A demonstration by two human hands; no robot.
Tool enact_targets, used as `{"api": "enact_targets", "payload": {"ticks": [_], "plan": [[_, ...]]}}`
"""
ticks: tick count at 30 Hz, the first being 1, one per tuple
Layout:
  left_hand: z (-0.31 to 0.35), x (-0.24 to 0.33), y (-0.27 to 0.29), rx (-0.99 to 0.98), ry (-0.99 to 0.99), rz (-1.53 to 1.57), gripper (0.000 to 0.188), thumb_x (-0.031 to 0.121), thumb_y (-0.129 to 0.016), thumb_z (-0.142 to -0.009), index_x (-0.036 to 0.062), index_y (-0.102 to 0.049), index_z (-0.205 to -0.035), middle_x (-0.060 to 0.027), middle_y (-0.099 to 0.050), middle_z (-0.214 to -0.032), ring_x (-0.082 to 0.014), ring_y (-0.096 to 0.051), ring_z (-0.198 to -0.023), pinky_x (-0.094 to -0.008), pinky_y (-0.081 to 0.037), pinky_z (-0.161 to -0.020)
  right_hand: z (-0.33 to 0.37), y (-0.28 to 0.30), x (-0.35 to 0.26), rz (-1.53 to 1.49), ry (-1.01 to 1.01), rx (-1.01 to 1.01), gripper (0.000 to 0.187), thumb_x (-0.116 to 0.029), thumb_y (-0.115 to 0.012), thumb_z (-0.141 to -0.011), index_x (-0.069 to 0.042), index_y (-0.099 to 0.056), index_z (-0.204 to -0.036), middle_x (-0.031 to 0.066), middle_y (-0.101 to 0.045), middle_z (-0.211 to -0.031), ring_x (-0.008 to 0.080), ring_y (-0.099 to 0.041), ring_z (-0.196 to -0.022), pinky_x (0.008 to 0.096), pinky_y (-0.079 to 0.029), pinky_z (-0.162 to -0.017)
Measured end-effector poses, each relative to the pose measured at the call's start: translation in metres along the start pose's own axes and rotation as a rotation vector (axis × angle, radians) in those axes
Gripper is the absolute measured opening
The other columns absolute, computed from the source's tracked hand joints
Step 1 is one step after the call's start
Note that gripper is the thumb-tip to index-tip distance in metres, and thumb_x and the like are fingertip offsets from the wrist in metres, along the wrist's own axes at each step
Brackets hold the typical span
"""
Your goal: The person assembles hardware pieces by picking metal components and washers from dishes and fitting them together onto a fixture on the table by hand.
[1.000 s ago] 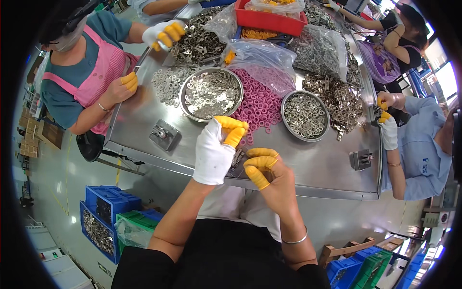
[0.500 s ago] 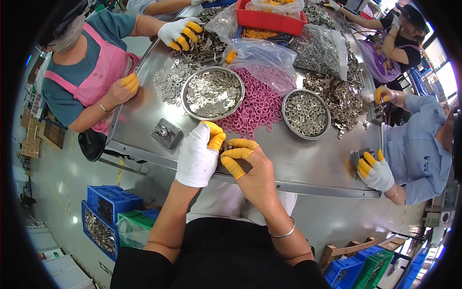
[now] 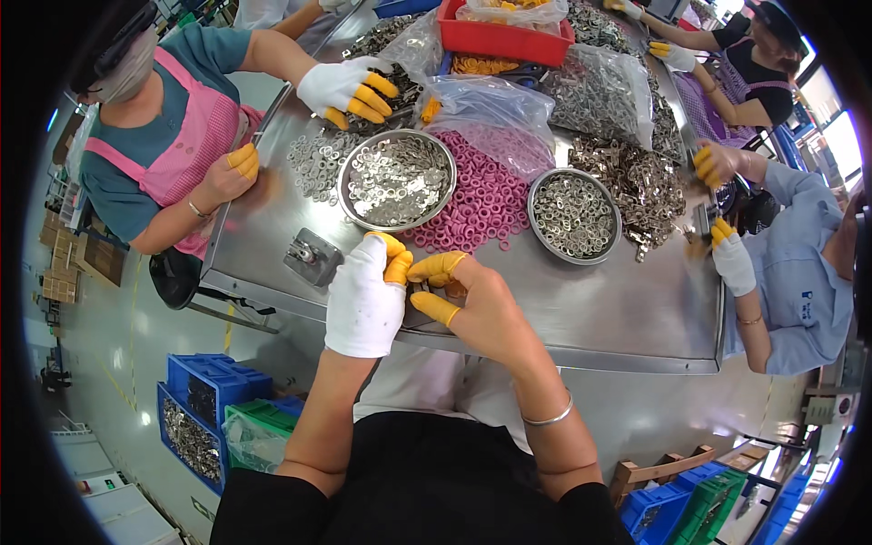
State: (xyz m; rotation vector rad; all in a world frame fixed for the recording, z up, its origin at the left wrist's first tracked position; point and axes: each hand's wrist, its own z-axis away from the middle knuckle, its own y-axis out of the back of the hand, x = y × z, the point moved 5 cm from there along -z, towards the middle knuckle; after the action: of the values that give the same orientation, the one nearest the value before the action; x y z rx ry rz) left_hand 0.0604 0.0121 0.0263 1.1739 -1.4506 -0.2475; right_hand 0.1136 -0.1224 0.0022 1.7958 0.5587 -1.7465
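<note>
In the head view, here was the left hand (image 3: 365,300), white glove on, yellow covers over the fingertips, fingers curled in close together at the near edge of the metal table (image 3: 554,313). And there was the right hand (image 3: 477,304), ungloved but for yellow finger covers, thumb and forefinger bent toward the left with a slim gap between them. Right in that gap sat a small metal piece (image 3: 418,287), mostly hidden; whether either hand was pinching it, you couldn't tell.

Just beyond the left hand stood a wide steel bowl (image 3: 397,226) of shiny metal bits, with a heap of pink rings (image 3: 477,204) spilling beside it, then a smaller bowl (image 3: 581,261) full of metal rings. Off to the left of the hands, a metal block (image 3: 313,259) rested on the tabletop. Further back: a clear plastic bag (image 3: 495,109) and a red bin (image 3: 504,41). On the left, a co-worker in a pink apron (image 3: 186,136) had a gloved hand (image 3: 343,89) over the metal parts; on the right sat another in a blue shirt (image 3: 786,309).
</note>
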Motion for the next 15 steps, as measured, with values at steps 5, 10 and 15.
{"api": "enact_targets", "payload": {"ticks": [5,10,15], "plan": [[0.006,-0.013,0.006,-0.027,-0.009,-0.034,0.014,0.003,-0.068,-0.081,0.0057,-0.060,-0.092,-0.0082,-0.067,-0.079,-0.0296,-0.063,-0.065,-0.0392,-0.049,-0.060,0.012,0.041,-0.006,0.557,0.190,0.367,0.026,-0.002,-0.070,-0.083,-0.005,-0.070,-0.109,0.0081,-0.065,-0.098,0.0181,-0.061,-0.078,0.0288,-0.050,-0.068],[0.026,-0.009,-0.001,-0.336,0.158,0.143,0.019,0.000,-0.067,-0.081,0.0054,-0.060,-0.097,-0.0067,-0.067,-0.080,-0.0253,-0.063,-0.066,-0.0355,-0.049,-0.062,0.023,0.059,0.010,0.982,0.282,0.507,0.021,-0.005,-0.071,-0.083,-0.006,-0.069,-0.104,0.0069,-0.062,-0.097,0.0213,-0.059,-0.072,0.0317,-0.049,-0.066],[0.012,-0.001,-0.008,-0.118,-0.022,0.278,0.021,-0.004,-0.065,-0.082,0.0046,-0.062,-0.101,-0.0057,-0.068,-0.083,-0.0205,-0.063,-0.068,-0.0310,-0.049,-0.066,0.030,0.059,0.012,0.918,0.236,0.510,0.022,-0.009,-0.071,-0.083,-0.008,-0.066,-0.104,0.0073,-0.059,-0.094,0.0235,-0.057,-0.073,0.0339,-0.047,-0.066]]}}
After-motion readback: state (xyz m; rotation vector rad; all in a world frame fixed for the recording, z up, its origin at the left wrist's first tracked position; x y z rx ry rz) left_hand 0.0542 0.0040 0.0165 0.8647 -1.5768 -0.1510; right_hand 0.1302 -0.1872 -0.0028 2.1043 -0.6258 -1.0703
